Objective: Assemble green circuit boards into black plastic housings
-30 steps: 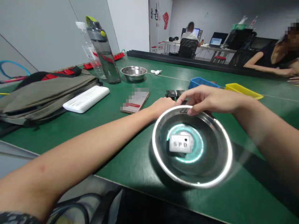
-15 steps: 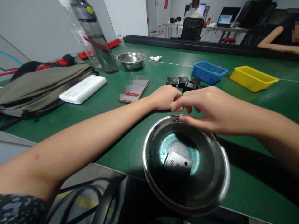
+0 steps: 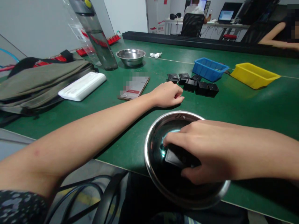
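A shiny steel bowl (image 3: 148,161) sits at the table's near edge. In it lies a flat silver-grey metal piece (image 3: 172,158), partly covered by my right hand and its shadow. My right hand (image 3: 198,149) is inside the bowl, thumb and fingers spread apart over that piece; whether they touch it I cannot tell. Beyond the bowl, my left hand (image 3: 168,94) rests on the table with curled fingers, and what they may hold is hidden. Several small black boxes (image 3: 190,84) stand just past my left hand.
Behind my left forearm lie a phone (image 3: 134,90), a white power bank (image 3: 83,86) and a grey-green bag (image 3: 44,81). Farther back are a water bottle (image 3: 99,43), a smaller steel bowl (image 3: 131,59), a blue bin (image 3: 210,69) and a yellow bin (image 3: 254,75). Two people sit beyond.
My right hand has moved from beside my left hand, over the far rim, down into the bowl above the metal piece. My left hand has stayed in place, fingers curled.
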Demonstrator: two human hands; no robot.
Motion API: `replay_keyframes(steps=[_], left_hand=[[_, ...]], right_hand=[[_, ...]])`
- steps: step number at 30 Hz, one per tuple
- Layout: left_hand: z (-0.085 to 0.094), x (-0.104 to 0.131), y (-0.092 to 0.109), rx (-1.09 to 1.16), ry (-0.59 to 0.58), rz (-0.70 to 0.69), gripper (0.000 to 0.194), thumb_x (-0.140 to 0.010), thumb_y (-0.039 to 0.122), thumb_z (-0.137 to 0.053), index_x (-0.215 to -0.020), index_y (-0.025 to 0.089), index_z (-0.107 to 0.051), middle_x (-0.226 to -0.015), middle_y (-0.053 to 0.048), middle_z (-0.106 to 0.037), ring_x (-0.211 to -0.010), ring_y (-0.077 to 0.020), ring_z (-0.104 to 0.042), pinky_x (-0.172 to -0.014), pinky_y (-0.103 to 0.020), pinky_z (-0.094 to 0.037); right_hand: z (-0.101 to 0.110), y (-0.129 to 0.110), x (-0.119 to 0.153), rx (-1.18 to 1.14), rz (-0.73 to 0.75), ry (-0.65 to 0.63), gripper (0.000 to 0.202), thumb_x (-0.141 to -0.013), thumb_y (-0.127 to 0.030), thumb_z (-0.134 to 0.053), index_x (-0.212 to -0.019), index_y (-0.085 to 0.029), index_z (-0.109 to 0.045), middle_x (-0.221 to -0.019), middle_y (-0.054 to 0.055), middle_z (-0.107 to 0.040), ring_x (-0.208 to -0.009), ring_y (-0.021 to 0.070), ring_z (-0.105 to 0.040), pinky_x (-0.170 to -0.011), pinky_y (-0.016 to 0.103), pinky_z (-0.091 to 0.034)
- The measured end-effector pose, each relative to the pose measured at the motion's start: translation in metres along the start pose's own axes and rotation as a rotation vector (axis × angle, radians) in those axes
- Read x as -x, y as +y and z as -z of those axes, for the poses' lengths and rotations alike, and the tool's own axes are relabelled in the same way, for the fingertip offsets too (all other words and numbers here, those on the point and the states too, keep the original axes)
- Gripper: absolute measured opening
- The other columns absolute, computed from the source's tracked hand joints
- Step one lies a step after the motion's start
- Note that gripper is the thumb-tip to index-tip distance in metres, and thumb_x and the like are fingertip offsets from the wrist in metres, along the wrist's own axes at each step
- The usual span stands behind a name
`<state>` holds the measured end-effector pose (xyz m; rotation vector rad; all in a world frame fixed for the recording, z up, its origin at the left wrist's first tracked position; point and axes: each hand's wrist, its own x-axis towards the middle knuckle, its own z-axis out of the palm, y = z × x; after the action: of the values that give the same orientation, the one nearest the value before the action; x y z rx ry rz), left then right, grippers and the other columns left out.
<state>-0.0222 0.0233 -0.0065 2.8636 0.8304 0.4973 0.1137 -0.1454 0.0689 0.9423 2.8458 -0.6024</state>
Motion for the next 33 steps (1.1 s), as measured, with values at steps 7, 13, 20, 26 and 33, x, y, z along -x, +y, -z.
replay_keyframes(steps=[7, 13, 20, 26, 33], left_hand=[[0.0, -0.001, -0.001, -0.004, -0.026, 0.038, 0.025, -0.086, 0.033, -0.059, -0.069, 0.017, -0.068, -0.065, -0.003, -0.064, -0.06, -0.0171, -0.051, -0.059, -0.03, -0.027], [-0.001, -0.001, -0.001, 0.034, -0.004, 0.014, 0.028, -0.086, 0.031, -0.061, -0.062, 0.016, -0.063, -0.059, -0.001, -0.061, -0.053, -0.013, -0.046, -0.057, -0.029, -0.026], [0.0, 0.0, 0.0, 0.05, -0.011, 0.011, 0.034, -0.087, 0.033, -0.061, -0.057, 0.017, -0.055, -0.053, 0.001, -0.054, -0.05, -0.0119, -0.042, -0.056, -0.029, -0.024], [-0.001, -0.001, 0.0, 0.057, -0.008, 0.011, 0.034, -0.086, 0.033, -0.061, -0.057, 0.017, -0.053, -0.053, 0.001, -0.053, -0.051, -0.0119, -0.042, -0.055, -0.029, -0.022], [0.001, -0.001, 0.002, 0.049, -0.037, 0.015, 0.033, -0.086, 0.034, -0.06, -0.057, 0.017, -0.055, -0.054, 0.0, -0.055, -0.051, -0.0127, -0.044, -0.055, -0.029, -0.023]], right_hand=[[0.035, 0.015, 0.009, 0.108, -0.073, 0.235, 0.023, -0.079, -0.029, -0.072, -0.099, -0.019, -0.07, -0.087, 0.006, -0.067, -0.072, 0.0206, -0.058, -0.067, 0.033, -0.039], [0.052, 0.073, 0.022, 0.32, -0.428, 0.398, 0.038, -0.069, -0.035, -0.081, -0.103, -0.021, -0.071, -0.076, 0.005, -0.063, -0.075, 0.0251, -0.06, -0.071, 0.037, -0.04], [0.036, 0.111, 0.016, 0.055, -0.467, 0.055, 0.042, -0.076, -0.05, -0.074, -0.107, -0.022, -0.075, -0.095, 0.007, -0.075, -0.078, 0.0248, -0.068, -0.066, 0.034, -0.047], [0.044, 0.095, 0.018, -0.059, -0.377, 0.142, 0.053, -0.084, -0.062, -0.064, -0.114, -0.019, -0.076, -0.1, 0.008, -0.077, -0.081, 0.0243, -0.069, -0.067, 0.032, -0.046], [0.028, 0.059, 0.003, -0.17, -0.217, 0.034, 0.028, -0.086, -0.031, -0.071, -0.112, -0.019, -0.072, -0.077, 0.001, -0.07, -0.063, 0.0145, -0.059, -0.06, 0.026, -0.038]])
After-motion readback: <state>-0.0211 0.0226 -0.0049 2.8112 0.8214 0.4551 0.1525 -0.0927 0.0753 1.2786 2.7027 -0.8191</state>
